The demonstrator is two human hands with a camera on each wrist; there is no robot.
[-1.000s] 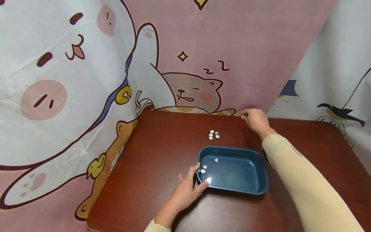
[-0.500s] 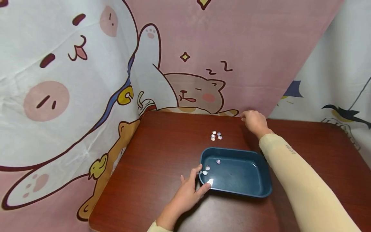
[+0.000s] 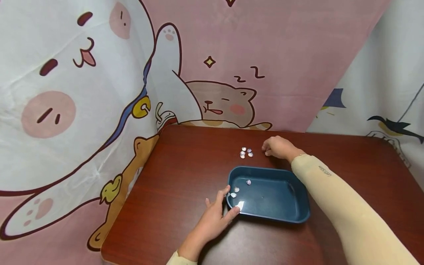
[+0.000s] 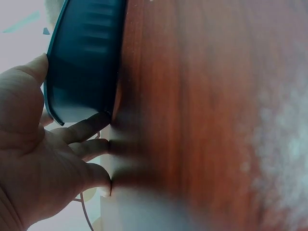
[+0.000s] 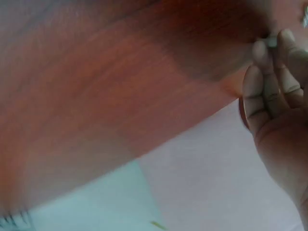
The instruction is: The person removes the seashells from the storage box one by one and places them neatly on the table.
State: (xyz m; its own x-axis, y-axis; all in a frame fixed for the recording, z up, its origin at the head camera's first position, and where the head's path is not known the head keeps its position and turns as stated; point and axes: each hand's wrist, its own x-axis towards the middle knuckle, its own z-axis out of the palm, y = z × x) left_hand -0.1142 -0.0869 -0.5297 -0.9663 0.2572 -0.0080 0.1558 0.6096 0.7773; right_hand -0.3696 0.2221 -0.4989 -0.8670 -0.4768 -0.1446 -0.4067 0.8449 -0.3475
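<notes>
Clock is as seen from the head, 12 pointing away from the person. Blue bin (image 3: 275, 200) sits flat on the dark red table (image 3: 172, 184). Left hand (image 3: 213, 219) at the bin's 8 o'clock, fingers spread wide: thumb on the near rim, index on the left rim. Left wrist view: the other fingers reach down to the bin's foot and the table.

Right hand (image 3: 279, 147) is past the bin's far rim, a bit after 12. Narrow pinch, thumb and index on a pale bit (image 5: 271, 42); too blurred to say what it is. Can't tell from the blur if the fingertips touch the table.

Five small shells (image 3: 243, 153) lie clustered on the table at the bin's 11 o'clock, three in the left column, two in the right. Right hand is near them, at their 3 o'clock, apart. More inside the bin: a pinkish shell (image 3: 248, 182) at 10, two white shells (image 3: 233, 195) at 9, close to the left wall.

Right sleeve (image 3: 341, 191), cream with small dark print, runs off toward 4 and covers the bin's 2 o'clock corner. Cartoon cloth (image 3: 291, 66) hangs behind the table, 9 through 3.
</notes>
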